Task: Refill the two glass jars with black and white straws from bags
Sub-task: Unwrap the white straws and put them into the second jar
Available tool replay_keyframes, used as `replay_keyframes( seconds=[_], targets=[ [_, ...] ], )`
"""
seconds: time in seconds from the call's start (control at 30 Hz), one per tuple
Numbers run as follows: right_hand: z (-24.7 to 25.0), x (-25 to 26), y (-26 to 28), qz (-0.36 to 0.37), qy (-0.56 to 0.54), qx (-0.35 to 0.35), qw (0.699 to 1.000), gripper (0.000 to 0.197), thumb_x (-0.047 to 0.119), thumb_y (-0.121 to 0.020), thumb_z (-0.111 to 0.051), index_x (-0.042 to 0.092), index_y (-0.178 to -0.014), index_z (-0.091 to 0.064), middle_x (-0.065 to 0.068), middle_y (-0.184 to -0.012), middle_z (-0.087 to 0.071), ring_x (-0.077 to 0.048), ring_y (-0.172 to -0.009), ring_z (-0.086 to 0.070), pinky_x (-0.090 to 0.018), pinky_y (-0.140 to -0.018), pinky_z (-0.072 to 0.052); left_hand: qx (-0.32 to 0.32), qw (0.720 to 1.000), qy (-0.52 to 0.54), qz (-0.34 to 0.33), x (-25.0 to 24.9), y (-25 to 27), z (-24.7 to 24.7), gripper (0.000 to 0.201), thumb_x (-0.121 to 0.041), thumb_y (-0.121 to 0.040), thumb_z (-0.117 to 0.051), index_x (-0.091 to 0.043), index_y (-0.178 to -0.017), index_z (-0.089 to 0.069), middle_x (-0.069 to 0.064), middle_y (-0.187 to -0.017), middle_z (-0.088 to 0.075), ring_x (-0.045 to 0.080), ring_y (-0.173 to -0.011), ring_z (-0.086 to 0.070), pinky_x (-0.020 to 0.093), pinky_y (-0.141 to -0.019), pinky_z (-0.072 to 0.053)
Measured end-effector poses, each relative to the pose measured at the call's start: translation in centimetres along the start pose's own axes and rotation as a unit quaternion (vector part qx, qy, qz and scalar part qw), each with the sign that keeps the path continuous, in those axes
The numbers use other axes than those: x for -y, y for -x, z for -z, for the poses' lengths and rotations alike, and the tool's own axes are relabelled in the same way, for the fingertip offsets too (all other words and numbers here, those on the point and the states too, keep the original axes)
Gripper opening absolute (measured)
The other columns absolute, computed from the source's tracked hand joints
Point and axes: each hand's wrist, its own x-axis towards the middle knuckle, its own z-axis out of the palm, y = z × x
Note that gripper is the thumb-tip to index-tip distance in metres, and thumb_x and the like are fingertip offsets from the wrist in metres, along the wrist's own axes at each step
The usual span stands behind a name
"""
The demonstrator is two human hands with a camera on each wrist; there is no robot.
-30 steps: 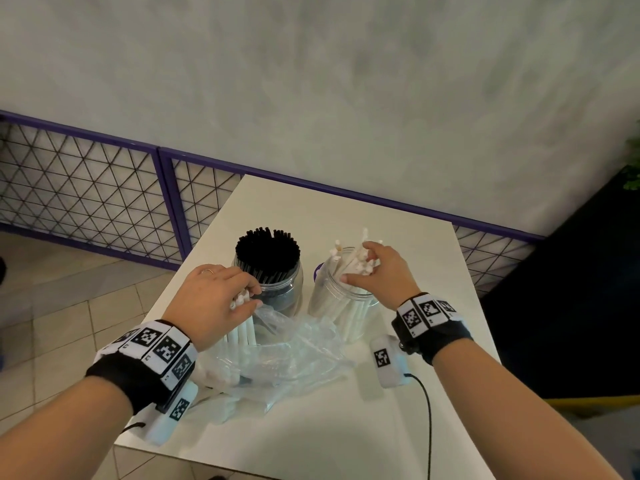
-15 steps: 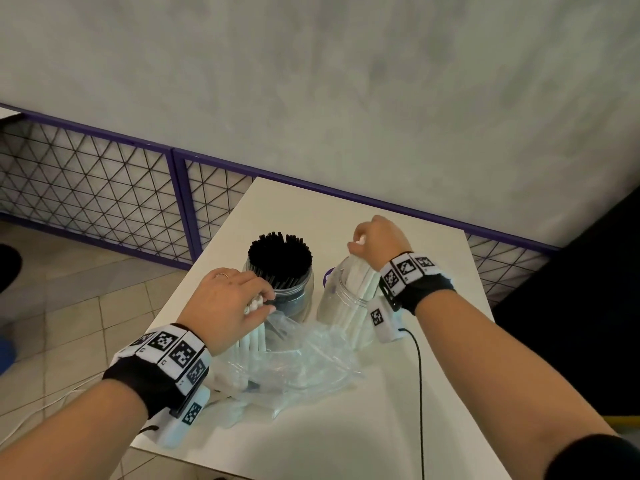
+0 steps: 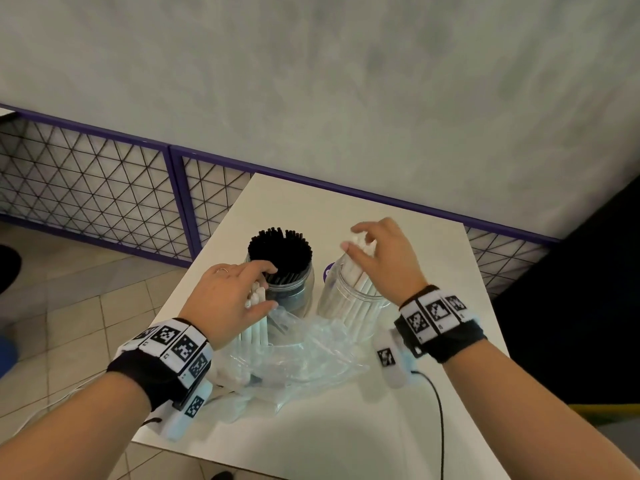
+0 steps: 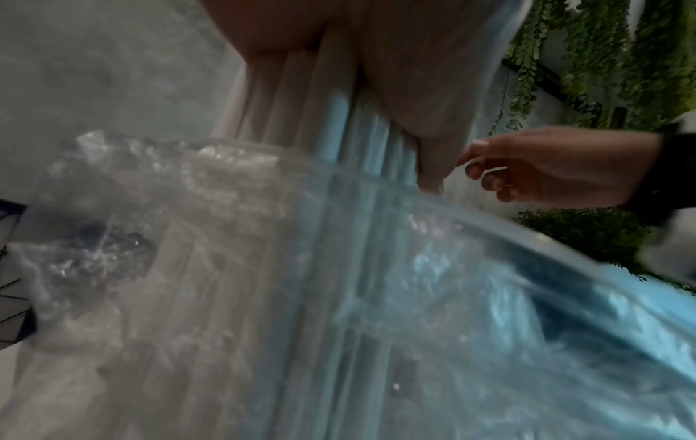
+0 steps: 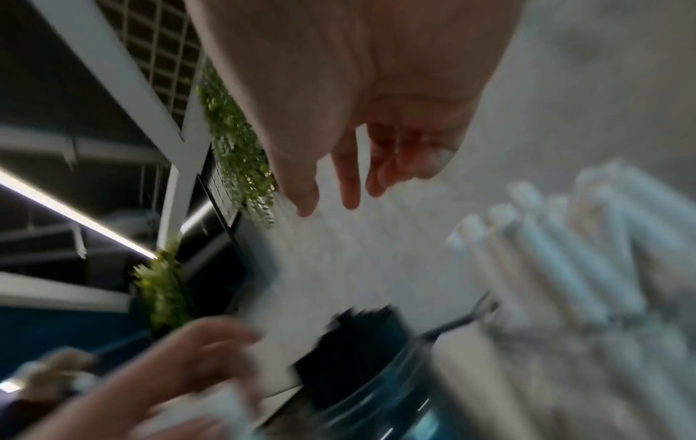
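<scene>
A glass jar (image 3: pixel 299 296) packed with black straws (image 3: pixel 280 249) stands mid-table. To its right, a second glass jar (image 3: pixel 332 303) holds white straws (image 3: pixel 360 289). My left hand (image 3: pixel 258 296) grips a bundle of white straws (image 3: pixel 254 332) standing upright in a clear plastic bag (image 3: pixel 304 355), just in front of the black-straw jar. The left wrist view shows that bundle (image 4: pixel 301 104) rising out of the bag (image 4: pixel 339 268). My right hand (image 3: pixel 360 240) hovers over the white straw tips. In the right wrist view its fingers (image 5: pixel 348 178) are straight and hold nothing.
The white table (image 3: pixel 346 427) is small, with its left edge close to my left wrist. A purple-framed mesh fence (image 3: pixel 173 188) runs behind and to the left. A purple object (image 3: pixel 327 271) peeks out behind the white-straw jar. A black cable (image 3: pixel 440 410) trails from my right wrist.
My right hand has come back from the far side of the white-straw jar and spread its fingers above the straw tips. My left hand keeps hold of the bundle in the bag.
</scene>
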Motion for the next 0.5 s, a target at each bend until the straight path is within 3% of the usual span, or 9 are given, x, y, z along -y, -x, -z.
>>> replay_keyframes(
  seconds=[0.1, 0.2, 0.27, 0.33, 0.4, 0.5],
  targets=[
    [-2.3, 3.6, 4.1, -0.028, -0.156, 0.137, 0.978, 0.035, 0.022, -0.089, -0.065, 0.021, -0.122, -0.056, 0.000, -0.105, -0.054, -0.004, -0.081, -0.053, -0.017, -0.075, -0.047, 0.000, 1.000, 0.020, 0.017, -0.1, -0.2, 0.0, 0.064, -0.063, -0.074, -0.048, -0.027, -0.127, -0.045, -0.020, -0.098, -0.056, 0.006, -0.084, -0.054, 0.025, -0.091, -0.034],
    [-6.8, 6.1, 7.2, -0.066, -0.240, 0.235, 0.940, 0.056, 0.014, -0.087, -0.065, 0.020, -0.136, -0.039, 0.003, -0.124, -0.046, -0.007, -0.106, -0.051, -0.023, -0.091, -0.049, -0.008, 0.997, 0.074, 0.029, -0.1, -0.5, 0.2, 0.066, -0.065, -0.070, -0.053, -0.027, -0.124, -0.047, -0.015, -0.097, -0.057, 0.006, -0.084, -0.055, 0.030, -0.087, -0.042],
    [-9.8, 6.7, 8.1, -0.070, -0.279, 0.219, 0.933, 0.064, 0.012, -0.082, -0.069, 0.021, -0.137, -0.036, 0.003, -0.132, -0.043, -0.009, -0.117, -0.047, -0.024, -0.098, -0.045, -0.006, 0.995, 0.093, 0.041, 0.0, -0.3, 0.4, 0.065, -0.070, -0.069, -0.050, -0.028, -0.118, -0.050, -0.014, -0.099, -0.057, 0.008, -0.089, -0.057, 0.034, -0.089, -0.044],
    [-11.8, 6.8, 8.2, -0.081, -0.319, 0.189, 0.925, 0.068, 0.013, -0.075, -0.073, 0.019, -0.134, -0.040, 0.002, -0.131, -0.049, -0.009, -0.117, -0.050, -0.023, -0.099, -0.043, 0.005, 0.999, -0.013, 0.051, 0.0, 0.2, 0.9, 0.064, -0.079, -0.069, -0.043, -0.034, -0.114, -0.053, -0.015, -0.105, -0.058, 0.012, -0.103, -0.056, 0.044, -0.102, -0.036],
    [-13.3, 6.7, 7.8, -0.113, -0.326, 0.171, 0.923, 0.071, 0.018, -0.068, -0.077, 0.017, -0.130, -0.044, 0.001, -0.126, -0.056, -0.012, -0.114, -0.055, -0.031, -0.099, -0.046, 0.032, 0.987, -0.135, 0.077, -0.2, 0.9, 1.7, 0.071, -0.089, -0.066, -0.031, -0.041, -0.112, -0.054, -0.014, -0.114, -0.058, 0.017, -0.113, -0.052, 0.051, -0.106, -0.028],
    [-14.5, 6.6, 7.1, -0.135, -0.279, 0.161, 0.937, 0.074, 0.037, -0.056, -0.078, 0.019, -0.123, -0.051, 0.001, -0.117, -0.063, -0.015, -0.109, -0.060, -0.040, -0.095, -0.049, 0.083, 0.988, -0.079, 0.104, 0.2, 1.8, 2.2, 0.081, -0.088, -0.059, -0.029, -0.041, -0.121, -0.051, -0.012, -0.120, -0.055, 0.019, -0.114, -0.050, 0.043, -0.100, -0.034]
  ],
)
